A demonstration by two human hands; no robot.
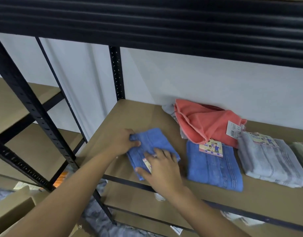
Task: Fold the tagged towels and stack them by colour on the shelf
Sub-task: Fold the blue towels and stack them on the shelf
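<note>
A small blue towel [152,142] lies folded on the brown shelf board [130,115]. My left hand [124,142] pinches its far left corner. My right hand [162,166] presses flat on its near half, covering most of its paper tag. To the right lies a folded blue towel [214,166] with a pink tag on top. Further right sits a folded grey towel [270,161], also tagged. Behind them a coral towel [205,124] lies loose and unfolded against the wall, with a white tag at its right end.
A black metal upright [116,72] stands at the shelf's back left corner, another [27,100] at the front left. The dark upper shelf [164,23] hangs overhead. A pale green towel [301,153] shows at the right edge. A cardboard box [12,212] stands at lower left.
</note>
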